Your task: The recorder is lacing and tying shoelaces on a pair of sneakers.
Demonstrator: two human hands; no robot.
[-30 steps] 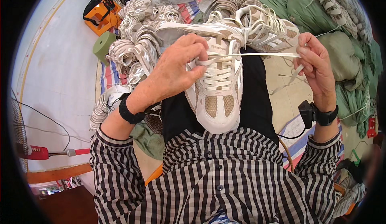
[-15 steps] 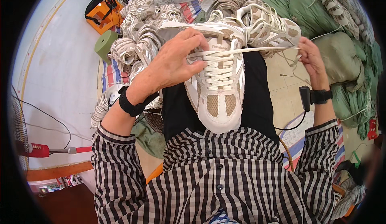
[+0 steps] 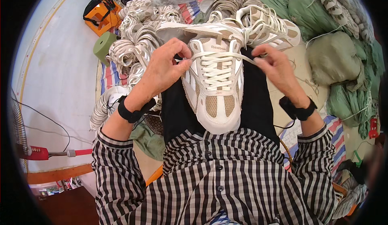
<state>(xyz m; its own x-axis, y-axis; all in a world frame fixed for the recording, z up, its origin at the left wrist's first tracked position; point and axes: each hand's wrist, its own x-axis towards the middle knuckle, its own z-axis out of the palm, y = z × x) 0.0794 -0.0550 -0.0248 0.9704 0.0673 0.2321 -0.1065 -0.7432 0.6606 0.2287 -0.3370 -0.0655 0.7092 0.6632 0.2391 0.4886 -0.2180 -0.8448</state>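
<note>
A white and beige sneaker (image 3: 221,118) lies on my lap with its toe toward me. Cream shoelace (image 3: 217,72) crisscrosses its tongue, and the top row runs straight across. At the shoe's upper left edge, my left hand (image 3: 167,65) is closed, thumb and forefinger pinching the lace near the top eyelet. My right hand (image 3: 277,67), to the right of the shoe, pinches the lace part that comes out of the right side. The lace tail below the right hand is hard to make out.
More sneakers (image 3: 270,27) lie just beyond my knees. Bundled shoe pieces (image 3: 135,43) pile up at the far left, near an orange stool (image 3: 103,17) and a green roll (image 3: 106,45). Green sacks (image 3: 335,59) stand at the right. A fan (image 3: 20,120) is at the left edge.
My right hand has come in leftward, close to the shoe, and the lace stretch between it and the shoe is shorter. My left hand has shifted slightly left, its fingers closing together.
</note>
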